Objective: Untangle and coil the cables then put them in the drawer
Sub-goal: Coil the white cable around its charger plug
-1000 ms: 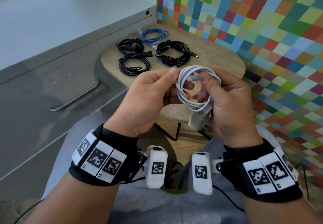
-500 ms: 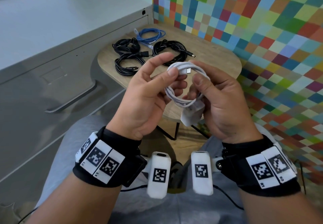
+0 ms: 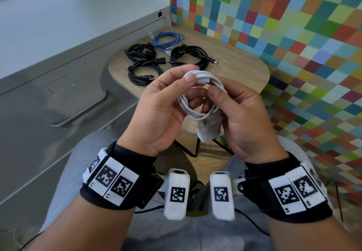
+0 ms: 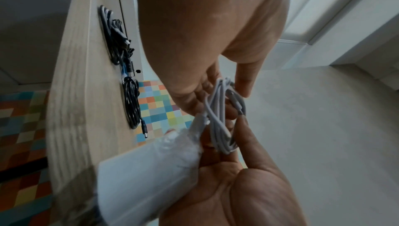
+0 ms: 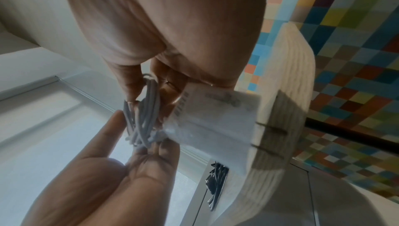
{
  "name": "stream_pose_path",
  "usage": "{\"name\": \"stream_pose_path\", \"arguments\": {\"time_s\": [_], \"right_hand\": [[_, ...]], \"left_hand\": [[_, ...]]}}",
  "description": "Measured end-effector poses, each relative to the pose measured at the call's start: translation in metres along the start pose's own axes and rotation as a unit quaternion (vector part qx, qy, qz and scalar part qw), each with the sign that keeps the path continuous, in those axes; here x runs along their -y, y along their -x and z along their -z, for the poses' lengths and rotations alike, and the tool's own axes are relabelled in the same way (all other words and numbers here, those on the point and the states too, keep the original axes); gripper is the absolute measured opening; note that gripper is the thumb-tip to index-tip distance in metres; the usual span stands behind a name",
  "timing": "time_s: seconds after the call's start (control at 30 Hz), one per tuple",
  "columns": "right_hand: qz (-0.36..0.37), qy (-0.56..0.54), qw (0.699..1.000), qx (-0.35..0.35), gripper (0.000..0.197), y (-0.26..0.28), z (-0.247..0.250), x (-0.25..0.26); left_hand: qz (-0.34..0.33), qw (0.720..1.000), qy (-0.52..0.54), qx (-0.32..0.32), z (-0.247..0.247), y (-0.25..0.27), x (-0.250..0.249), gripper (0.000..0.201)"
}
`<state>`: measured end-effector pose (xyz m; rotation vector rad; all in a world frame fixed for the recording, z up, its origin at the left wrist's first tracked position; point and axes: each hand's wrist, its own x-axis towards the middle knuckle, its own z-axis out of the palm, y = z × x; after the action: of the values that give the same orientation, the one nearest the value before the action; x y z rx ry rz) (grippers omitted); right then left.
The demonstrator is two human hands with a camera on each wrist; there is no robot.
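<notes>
Grey drawer front (image 3: 58, 94) with its long handle (image 3: 78, 115) at the left, closed, beside a round wooden tabletop (image 3: 244, 70). On that tabletop, four coils lying near one another: three black cables (image 3: 188, 57) (image 3: 140, 52) (image 3: 144, 71) and one blue cable (image 3: 168, 39) at the far edge, all apparently done and awaiting the drawer.

Held up above the lap, nearer than the tabletop: a white cable (image 3: 201, 96) wound into a small hoop of several turns, with a paper tag (image 3: 209, 129) hanging from its lower side. Left hand (image 3: 162, 110) pinching the top of the hoop between thumb and forefinger, right at a connector end. Right hand (image 3: 241, 117) curled round the hoop's right side, thumb pressing the strands, lower fingers behind the tag.

Thin, light, limp cord, judging by the loose turns; springy enough to unwind if let go. Smooth jacket, likely slippery. Best gripped across all turns at once, pinched flat where the loose end crosses, not by a single strand or by the tag. Probably safest carried in one closed hand to the drawer, hoop kept bunched.
</notes>
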<state>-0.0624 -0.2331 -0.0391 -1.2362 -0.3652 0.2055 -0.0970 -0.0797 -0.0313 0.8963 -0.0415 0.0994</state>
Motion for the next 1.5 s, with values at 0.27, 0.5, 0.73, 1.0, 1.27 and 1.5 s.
{"name": "stream_pose_path", "arguments": {"time_s": [0.27,0.5,0.73,1.0,1.27,1.5], "right_hand": [[0.012,-0.017,1.0,-0.007,0.035,-0.002,0.004,-0.005],[0.005,-0.036,0.999,-0.029,0.019,-0.006,0.009,-0.007],[0.014,-0.055,0.996,-0.065,0.02,-0.008,0.012,-0.004],[-0.02,0.14,0.99,0.005,0.045,-0.008,0.019,-0.005],[-0.045,0.365,0.929,0.039,0.071,-0.016,0.017,-0.016],[0.026,0.402,0.914,-0.047,0.045,-0.037,0.012,-0.029]], "left_hand": [[-0.012,0.999,-0.041,0.001,0.002,-0.001,0.003,0.015],[0.002,0.997,-0.083,0.001,0.005,-0.002,0.004,0.02],[0.029,0.968,-0.249,0.011,0.014,-0.004,0.0,0.015],[-0.007,0.979,-0.19,-0.074,0.02,-0.008,-0.006,0.007],[-0.027,0.969,-0.146,-0.198,0.039,-0.02,-0.001,0.01],[0.003,0.963,-0.149,-0.224,0.053,-0.029,0.006,0.013]]}}
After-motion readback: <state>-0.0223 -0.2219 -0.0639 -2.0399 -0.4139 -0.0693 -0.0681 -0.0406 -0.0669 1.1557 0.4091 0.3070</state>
